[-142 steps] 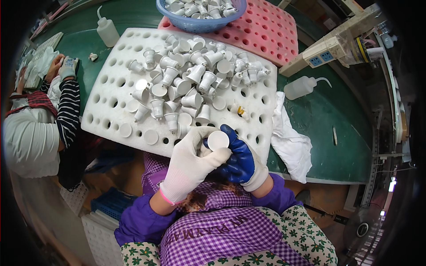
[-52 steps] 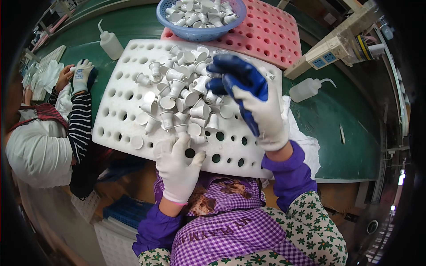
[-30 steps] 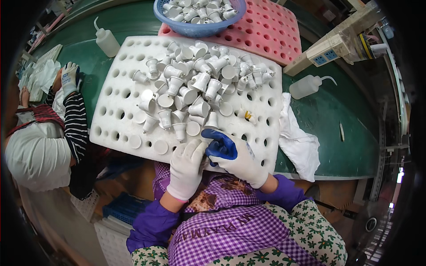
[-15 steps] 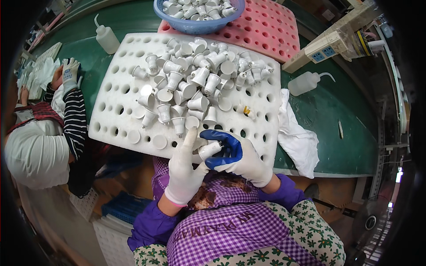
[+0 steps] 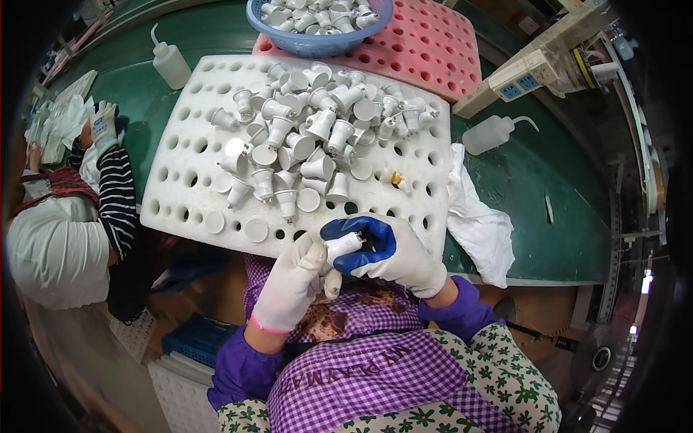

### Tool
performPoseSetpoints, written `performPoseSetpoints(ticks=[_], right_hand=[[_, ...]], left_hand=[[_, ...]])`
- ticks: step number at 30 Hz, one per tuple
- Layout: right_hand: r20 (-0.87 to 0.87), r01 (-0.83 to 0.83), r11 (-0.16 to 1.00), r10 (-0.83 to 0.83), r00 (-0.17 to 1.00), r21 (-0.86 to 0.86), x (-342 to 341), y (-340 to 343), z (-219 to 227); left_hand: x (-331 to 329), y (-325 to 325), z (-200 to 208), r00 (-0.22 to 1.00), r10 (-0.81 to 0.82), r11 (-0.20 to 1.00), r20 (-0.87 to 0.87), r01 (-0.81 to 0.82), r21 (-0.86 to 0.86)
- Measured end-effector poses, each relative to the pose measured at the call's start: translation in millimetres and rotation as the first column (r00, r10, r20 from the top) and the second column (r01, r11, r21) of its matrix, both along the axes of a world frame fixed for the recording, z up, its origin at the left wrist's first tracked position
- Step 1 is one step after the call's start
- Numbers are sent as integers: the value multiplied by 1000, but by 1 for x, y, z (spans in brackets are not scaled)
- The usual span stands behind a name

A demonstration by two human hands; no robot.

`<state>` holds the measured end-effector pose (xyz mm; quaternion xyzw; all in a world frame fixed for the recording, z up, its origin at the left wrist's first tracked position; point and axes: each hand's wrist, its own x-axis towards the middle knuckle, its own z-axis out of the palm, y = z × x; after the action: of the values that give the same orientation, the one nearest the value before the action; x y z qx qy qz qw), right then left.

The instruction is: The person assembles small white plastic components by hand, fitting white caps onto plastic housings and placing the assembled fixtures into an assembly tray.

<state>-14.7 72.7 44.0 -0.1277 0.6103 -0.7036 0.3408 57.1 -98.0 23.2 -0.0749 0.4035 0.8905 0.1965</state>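
Just over the near edge of the foam board, my right hand (image 5: 393, 254), in a white glove with a blue-coated palm, grips a white bulb housing (image 5: 342, 249). The housing lies tilted, its metal pins toward the right palm. My left hand (image 5: 292, 280), in a plain white glove, has its fingers curled in against the wide end of the same housing; its fingertips are partly hidden. Beyond both hands a heap of similar bulb housings (image 5: 317, 167) covers the middle of the white foam board (image 5: 170, 189). Two loose white discs, one of them a round cover (image 5: 256, 230), lie near its front edge.
A blue basket (image 5: 317, 47) full of housings stands on a pink foam board (image 5: 433, 50). Squeeze bottles flank the white board, one bottle (image 5: 171, 66) left, another bottle (image 5: 488, 135) right above a white cloth (image 5: 480, 231). At left, a co-worker (image 5: 61, 252) sits.
My left fingers, stretched up before, have curled down around the wide end of the housing. My right hand keeps its grip almost in place. The whole view has shifted slightly.
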Motion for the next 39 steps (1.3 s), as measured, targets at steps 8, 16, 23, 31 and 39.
performPoseSetpoints(ticks=[8,16,23,31,39], right_hand=[[-38,-65,998,65,997,14,-6,2,3],[32,13,999,-12,999,-40,-5,3,3],[64,40,981,-28,998,-188,-6,7,-4],[-84,-26,1000,26,996,-7,-6,7,2],[11,36,995,-35,999,-92,-5,7,-11]], left_hand=[[-3,0,8,997,33,999,74,-31,-33],[-1,10,2,957,180,906,-228,-252,-339],[7,18,-17,819,195,644,-540,-522,-560],[-3,-1,-4,997,58,997,-42,-60,-42],[-2,10,-4,958,237,912,-159,-276,-302]])
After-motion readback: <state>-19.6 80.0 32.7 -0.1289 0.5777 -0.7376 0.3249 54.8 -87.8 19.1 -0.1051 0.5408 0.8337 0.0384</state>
